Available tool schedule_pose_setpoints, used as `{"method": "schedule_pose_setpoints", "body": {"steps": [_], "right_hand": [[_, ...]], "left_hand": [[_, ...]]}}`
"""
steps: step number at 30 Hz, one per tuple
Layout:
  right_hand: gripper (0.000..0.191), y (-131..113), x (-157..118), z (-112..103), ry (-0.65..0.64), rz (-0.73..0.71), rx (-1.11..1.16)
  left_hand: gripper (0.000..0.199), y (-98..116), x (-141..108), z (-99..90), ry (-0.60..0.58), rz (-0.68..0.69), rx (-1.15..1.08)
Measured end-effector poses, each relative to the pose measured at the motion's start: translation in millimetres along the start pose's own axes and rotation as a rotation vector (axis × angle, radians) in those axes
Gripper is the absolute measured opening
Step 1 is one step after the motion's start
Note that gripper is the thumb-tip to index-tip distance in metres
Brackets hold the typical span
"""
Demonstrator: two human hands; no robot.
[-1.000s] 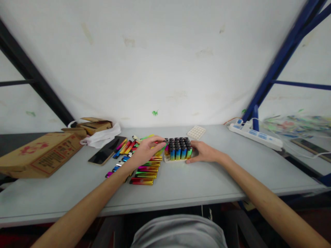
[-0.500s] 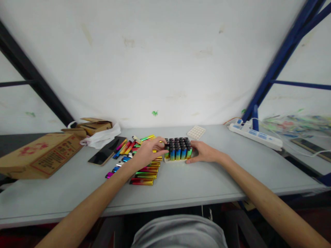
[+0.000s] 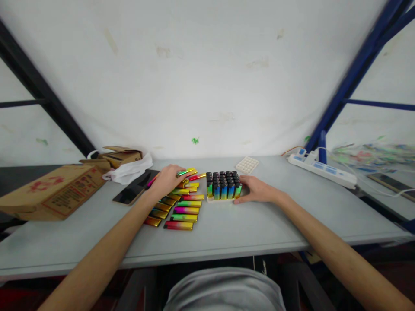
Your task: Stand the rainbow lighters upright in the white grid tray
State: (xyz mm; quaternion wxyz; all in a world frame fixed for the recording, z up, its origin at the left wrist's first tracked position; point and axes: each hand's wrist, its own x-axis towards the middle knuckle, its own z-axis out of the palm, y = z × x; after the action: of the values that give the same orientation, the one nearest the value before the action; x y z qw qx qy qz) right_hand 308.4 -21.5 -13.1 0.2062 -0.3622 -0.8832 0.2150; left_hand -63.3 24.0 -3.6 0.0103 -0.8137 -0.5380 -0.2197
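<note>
Upright lighters (image 3: pixel 223 190) with black tops and blue, green and yellow bodies stand packed in rows in a white tray (image 3: pixel 221 200). My right hand (image 3: pixel 254 189) holds the tray's right end, thumb at the front corner and fingers round the side. To the left, my left hand (image 3: pixel 168 179) is over a spread of loose lighters (image 3: pixel 183 210), lying flat in metallic red, pink, green and yellow. A green-yellow lighter (image 3: pixel 186 172) lies by its fingertips. The fingers curve down and are partly hidden, so I cannot see whether they grip one.
Another white tray (image 3: pixel 247 165) with a grid of cells lies at the back. A phone (image 3: pixel 132 188), a plastic bag (image 3: pixel 129 172) and a cardboard box (image 3: pixel 61 190) are at left. A power strip (image 3: pixel 322 169) lies at right.
My left hand has moved left from the left end of the upright lighters to the loose ones. My right hand has stayed at the tray.
</note>
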Motion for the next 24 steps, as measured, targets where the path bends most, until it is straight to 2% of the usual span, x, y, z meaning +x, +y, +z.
{"method": "schedule_pose_setpoints", "body": {"steps": [4,10,16,19,22,24], "right_hand": [[0.063,0.0,-0.1,-0.1,-0.003,0.008,0.002],[0.065,0.1,-0.1,-0.8,-0.011,0.003,0.008],[0.067,1.6,0.5,-0.3,-0.011,-0.003,0.023],[0.067,0.7,0.6,-0.4,-0.009,0.002,0.026],[0.067,-0.6,0.3,-0.7,-0.012,0.008,0.023],[0.066,-1.2,-0.1,-0.8,-0.011,0.011,0.025]], "left_hand": [[0.041,2.6,3.2,1.8,-0.063,-0.013,-0.002],[0.041,4.9,8.1,-5.0,-0.15,-0.112,-0.024],[0.039,-2.1,11.9,-4.6,-0.19,-0.106,-0.036],[0.037,-1.9,11.6,-2.6,-0.124,-0.078,-0.035],[0.035,6.5,9.9,2.4,-0.023,0.04,-0.022],[0.037,15.3,8.8,8.7,-0.033,0.098,-0.048]]}}
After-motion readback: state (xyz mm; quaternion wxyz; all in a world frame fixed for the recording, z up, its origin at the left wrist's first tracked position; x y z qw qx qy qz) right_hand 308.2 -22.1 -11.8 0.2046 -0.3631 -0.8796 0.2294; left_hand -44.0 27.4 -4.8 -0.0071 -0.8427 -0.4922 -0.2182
